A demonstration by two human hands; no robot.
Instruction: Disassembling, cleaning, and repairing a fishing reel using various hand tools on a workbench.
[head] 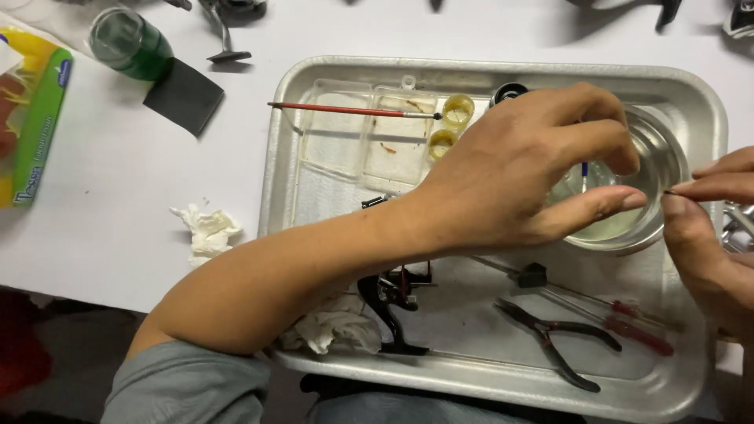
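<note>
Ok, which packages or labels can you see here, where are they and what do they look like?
Tissue pack: far left edge of the white table, soft flat packet, green and yellow with a red patch, partly cut off.
No other labels, signs or screens show.

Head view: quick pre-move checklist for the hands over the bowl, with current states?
1. Left hand above metal bowl, not gripping its rim: ok.
2. Right hand pinching a tiny part: cannot tell what it is.
3. Bowl upright inside metal tray: ok.
4. Bowl holds clear liquid, no spill seen: ok.
5. Pliers and red screwdrivers lie away from both hands: ok.
6. Brush resting across the plastic palette: ok.
</note>
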